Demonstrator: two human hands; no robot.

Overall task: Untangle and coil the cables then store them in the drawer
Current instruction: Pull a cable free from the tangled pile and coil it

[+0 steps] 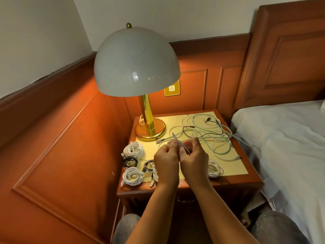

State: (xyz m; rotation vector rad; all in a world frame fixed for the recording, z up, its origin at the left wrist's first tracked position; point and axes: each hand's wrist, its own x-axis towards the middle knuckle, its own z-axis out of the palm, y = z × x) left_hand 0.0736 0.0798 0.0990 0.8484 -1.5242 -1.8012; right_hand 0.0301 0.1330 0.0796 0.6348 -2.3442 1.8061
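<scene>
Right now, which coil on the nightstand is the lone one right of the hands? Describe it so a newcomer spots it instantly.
Start at the gold lamp base on the nightstand, then come to the near edge, just right of the right hand. There lies a coiled white cable. Unlike the other finished coils, clustered at the near-left corner, it sits alone, just below the loose tangle.

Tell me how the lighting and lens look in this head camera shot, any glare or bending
Head view: warm light from the lamp pools on the nightstand top, the walls falling darker; small glare spots on the lamp shade; wide-angle bending of the wall trim; both hands and the white cable they pinch look slightly soft.
</scene>
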